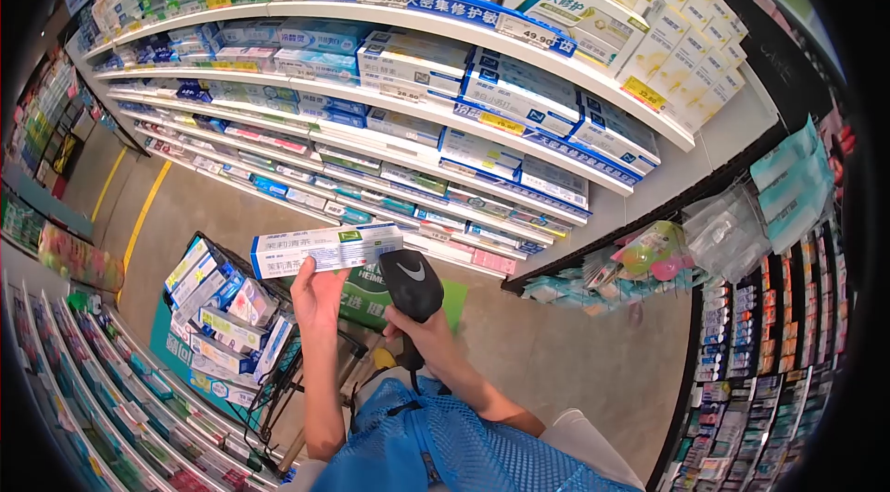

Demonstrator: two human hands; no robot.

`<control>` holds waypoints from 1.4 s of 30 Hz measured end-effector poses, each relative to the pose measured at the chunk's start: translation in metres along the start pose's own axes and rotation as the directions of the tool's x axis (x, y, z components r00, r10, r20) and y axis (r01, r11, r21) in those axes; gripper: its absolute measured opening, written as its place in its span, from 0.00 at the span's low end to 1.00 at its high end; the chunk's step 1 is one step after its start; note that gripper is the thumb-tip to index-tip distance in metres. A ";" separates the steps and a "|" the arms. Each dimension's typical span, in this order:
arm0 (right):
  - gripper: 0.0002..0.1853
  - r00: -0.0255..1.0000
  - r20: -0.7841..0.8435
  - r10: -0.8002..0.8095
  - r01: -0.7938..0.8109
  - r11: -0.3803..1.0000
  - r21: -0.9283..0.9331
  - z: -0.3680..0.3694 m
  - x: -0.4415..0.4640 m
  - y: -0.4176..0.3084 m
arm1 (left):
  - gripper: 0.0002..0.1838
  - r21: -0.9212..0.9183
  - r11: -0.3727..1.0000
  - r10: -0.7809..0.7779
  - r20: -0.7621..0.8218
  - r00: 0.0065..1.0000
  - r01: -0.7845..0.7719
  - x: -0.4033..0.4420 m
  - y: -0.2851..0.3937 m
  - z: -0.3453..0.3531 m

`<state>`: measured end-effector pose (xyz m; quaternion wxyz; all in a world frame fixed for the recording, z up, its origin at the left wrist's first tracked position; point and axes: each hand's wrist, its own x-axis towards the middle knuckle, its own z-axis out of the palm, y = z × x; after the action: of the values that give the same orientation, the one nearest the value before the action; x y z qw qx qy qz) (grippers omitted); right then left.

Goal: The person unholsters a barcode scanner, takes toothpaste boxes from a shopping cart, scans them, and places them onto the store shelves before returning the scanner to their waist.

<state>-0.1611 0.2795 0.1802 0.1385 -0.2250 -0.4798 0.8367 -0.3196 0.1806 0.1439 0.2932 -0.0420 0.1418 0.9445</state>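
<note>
A long white and blue toothpaste box (315, 249) is held up in my left hand (317, 295), its printed side facing me. The fingers grip its lower edge. My right hand (422, 332) is wrapped round the handle of a black handheld scanner (411, 285). The scanner's head is close to the right end of the box and overlaps it slightly in view. Below and left of the box stands a cart (278, 390) loaded with several toothpaste boxes (229, 330), lying at various angles.
Curved-looking shelves (389, 14) of boxed toothpaste run across the front. More stocked shelving (102, 399) is at the lower left. Hanging goods (732, 228) and a rack of small packs (769, 334) stand at the right. Yellow lines (144, 214) mark the floor.
</note>
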 end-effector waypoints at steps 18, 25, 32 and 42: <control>0.16 0.941 -0.308 -0.140 0.139 0.990 -0.027 -0.031 0.006 -0.001 | 0.31 -0.088 0.993 -0.063 0.102 0.993 0.072 -0.003 -0.005 -0.003; 0.26 0.941 -0.326 0.096 -0.022 0.974 0.224 -0.068 0.005 -0.008 | 0.43 0.154 0.967 -0.231 0.211 0.950 0.201 -0.032 -0.036 0.003; 0.21 0.905 -0.424 -0.030 0.030 1.000 -0.006 -0.105 -0.012 0.001 | 0.43 0.441 0.851 -0.438 0.299 0.848 0.284 -0.039 -0.040 -0.016; 0.17 0.755 -0.608 -0.247 0.175 0.969 -0.175 -0.135 -0.029 -0.048 | 0.41 0.906 0.415 -0.175 0.174 0.969 -0.088 0.007 -0.022 0.019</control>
<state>-0.0665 0.3906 0.1695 0.3708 -0.4409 -0.4730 0.6666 -0.3132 0.2077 0.1558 0.3089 0.2348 0.5914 0.7069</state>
